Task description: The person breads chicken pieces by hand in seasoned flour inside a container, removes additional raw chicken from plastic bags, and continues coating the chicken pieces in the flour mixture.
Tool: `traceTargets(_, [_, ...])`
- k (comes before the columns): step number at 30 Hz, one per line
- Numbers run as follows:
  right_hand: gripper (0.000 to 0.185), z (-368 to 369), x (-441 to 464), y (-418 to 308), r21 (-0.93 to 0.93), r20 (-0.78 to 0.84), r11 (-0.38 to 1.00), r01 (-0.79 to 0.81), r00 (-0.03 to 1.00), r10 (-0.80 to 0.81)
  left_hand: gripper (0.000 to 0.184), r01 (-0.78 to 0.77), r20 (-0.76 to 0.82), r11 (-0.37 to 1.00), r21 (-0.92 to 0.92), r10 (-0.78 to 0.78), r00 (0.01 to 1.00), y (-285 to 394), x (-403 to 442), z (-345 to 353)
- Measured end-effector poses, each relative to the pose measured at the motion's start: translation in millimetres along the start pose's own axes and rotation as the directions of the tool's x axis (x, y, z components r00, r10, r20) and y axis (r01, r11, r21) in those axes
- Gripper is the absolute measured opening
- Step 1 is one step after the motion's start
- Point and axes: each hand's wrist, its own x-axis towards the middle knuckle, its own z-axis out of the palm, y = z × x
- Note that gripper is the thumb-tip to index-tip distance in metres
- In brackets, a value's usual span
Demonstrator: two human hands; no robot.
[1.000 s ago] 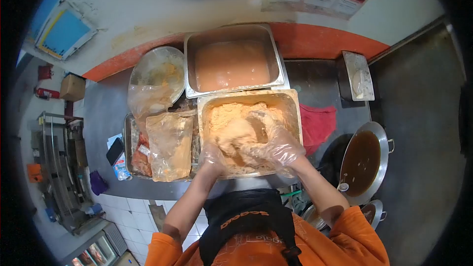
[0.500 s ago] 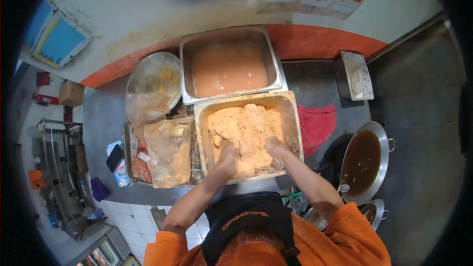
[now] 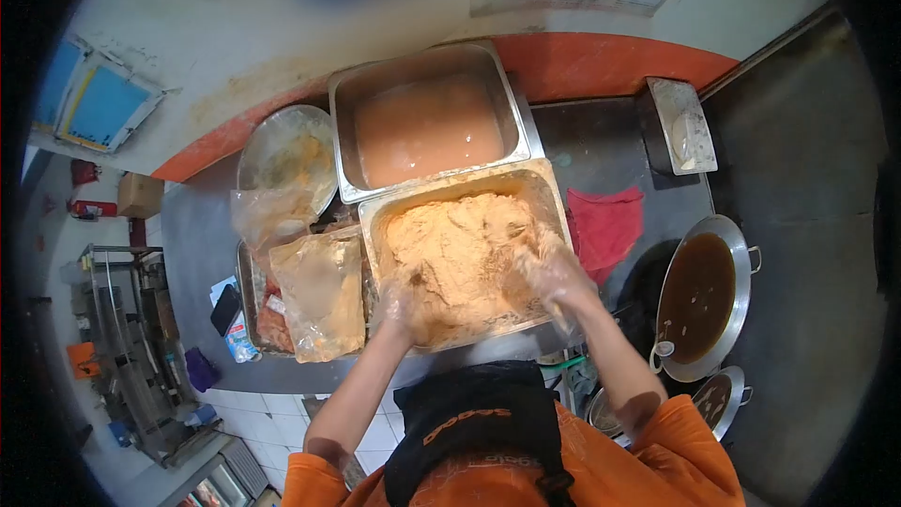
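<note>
Left hand (image 3: 400,300), right hand (image 3: 556,278): grip unclear | near pan (image 3: 539,190): floury mass (image 3: 455,237) | far pan (image 3: 413,71): liquid (image 3: 432,136)

the head camera looks forward and down onto the hands (image 3: 557,276).

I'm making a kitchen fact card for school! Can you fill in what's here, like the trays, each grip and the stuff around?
Front tray: metal, with pale orange powdery mix inside
Left grip: at the front tray's near-left part, blurry; can't tell if it holds anything
Right grip: at the front tray's right side, also blurry
Back tray: metal, with cloudy orange-pink liquid
On the left: plastic bag, phone
On the right: red cloth, pan of brown liquid
</note>
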Motion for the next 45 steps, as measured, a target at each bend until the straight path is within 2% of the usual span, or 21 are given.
traceTargets(2, [0.049, -4, 29, 22, -0.141, 0.05, 0.99, -0.025, 0.998, 0.033, 0.05, -0.062, -0.095, 0.994, 0.094, 0.071, 0.993, -22, 66, -32])
traceTargets(4, [0.051, 14, 56, 31, -0.199, 0.021, 0.98, -0.009, 1.0, 0.013, 0.055, -0.035, 0.062, 0.999, 0.036, 0.033, 0.998, -1, 35, 0])
traceTargets(7, [0.055, 32, 77, -4, 0.007, -0.088, 0.983, -0.185, 0.979, 0.185, 0.059, -0.041, 0.144, 0.994, 0.103, 0.026, 0.989, 9, 34, 13])
traceTargets(9, [0.06, 40, 93, -1, 0.122, 0.065, 0.898, -0.422, 0.906, 0.417, 0.061, -0.052, 0.134, 0.98, 0.192, 0.026, 0.991, 3, 48, 2])
traceTargets(11, [0.068, 30, 85, -17, 0.117, 0.152, 0.958, -0.263, 0.958, 0.245, 0.062, -0.09, 0.151, 0.958, 0.272, 0.05, 0.987, 7, 65, 8])
traceTargets(13, [0.075, 32, 58, -38, -0.067, 0.208, 0.979, -0.192, 0.957, 0.202, 0.066, -0.019, 0.102, 0.965, 0.261, -0.008, 0.995, -4, 64, -1])
traceTargets(15, [0.076, 33, 43, -83, -0.449, 0.178, 0.885, -0.123, 0.958, 0.223, 0.068, 0.074, 0.112, 0.974, 0.214, -0.099, 0.989, 3, 67, 0])
traceTargets(17, [0.073, 52, 8, -90, -0.51, 0.129, 0.843, 0.173, 0.984, -0.124, 0.067, 0.242, 0.157, 0.955, 0.169, -0.269, 0.95, 14, 64, -1])
traceTargets(18, [0.072, 55, -7, -92, -0.541, 0.106, 0.784, 0.304, 0.949, -0.295, 0.067, 0.209, 0.139, 0.973, 0.097, -0.222, 0.965, 23, 43, 11])
traceTargets(21, [0.065, 27, -19, -114, -0.255, 0.006, 0.959, 0.127, 0.991, -0.13, 0.063, 0.057, 0.27, 0.997, -0.045, -0.043, 0.962, 32, -15, 23])
traceTargets(23, [0.053, 4, 31, -59, -0.019, 0.06, 0.999, -0.043, 0.997, 0.044, 0.061, 0.021, 0.192, 0.999, -0.049, -0.012, 0.981, 14, -12, 13])
traceTargets(27, [0.049, 12, 192, 123, -0.37, 0.203, 0.925, 0.09, 0.979, -0.013, 0.058, 0.083, 0.106, 0.996, -0.038, -0.079, 0.991, -15, 47, -24])
traceTargets(28, [0.051, 13, 187, 94, -0.519, 0.259, 0.85, 0.085, 0.964, 0.062, 0.058, 0.08, 0.113, 0.996, -0.034, -0.076, 0.991, -18, 56, -28])
traceTargets(30, [0.062, 44, 111, 8, -0.491, 0.028, 0.859, 0.145, 0.988, -0.151, 0.057, 0.055, 0.138, 0.998, -0.025, -0.051, 0.989, -22, 73, -33])
traceTargets(31, [0.064, 46, 131, 30, -0.405, 0.247, 0.909, 0.103, 0.969, 0.001, 0.057, 0.041, 0.141, 0.999, -0.022, -0.037, 0.989, -26, 81, -33])
traceTargets(33, [0.063, 43, 147, 21, -0.374, 0.383, 0.927, 0.03, 0.915, 0.125, 0.056, -0.009, 0.172, 0.999, -0.048, 0.017, 0.985, -36, 97, -29])
traceTargets(36, [0.057, 51, 96, -11, -0.385, 0.224, 0.921, -0.066, 0.961, 0.163, 0.056, -0.045, 0.219, 0.997, -0.066, 0.059, 0.974, -50, 106, -27])
traceTargets(40, [0.053, 58, 52, -13, -0.102, 0.141, 0.982, -0.16, 0.975, 0.173, 0.053, 0.04, 0.203, 0.993, 0.112, -0.062, 0.977, -29, 71, -16])
traceTargets(42, [0.05, 44, 30, -43, -0.218, 0.158, 0.968, -0.122, 0.975, 0.159, 0.051, 0.182, 0.116, 0.981, 0.063, -0.188, 0.975, -12, 59, -7])
traceTargets(44, [0.048, 12, -10, -113, -0.578, 0.25, 0.816, 0.005, 0.953, 0.172, 0.05, 0.164, 0.137, 0.985, -0.056, -0.156, 0.978, -3, 10, 5])
traceTargets(45, [0.045, 20, -4, -93, -0.656, 0.282, 0.736, 0.165, 0.959, 0.036, 0.049, 0.154, 0.146, 0.982, -0.11, -0.137, 0.98, 1, -13, 13])
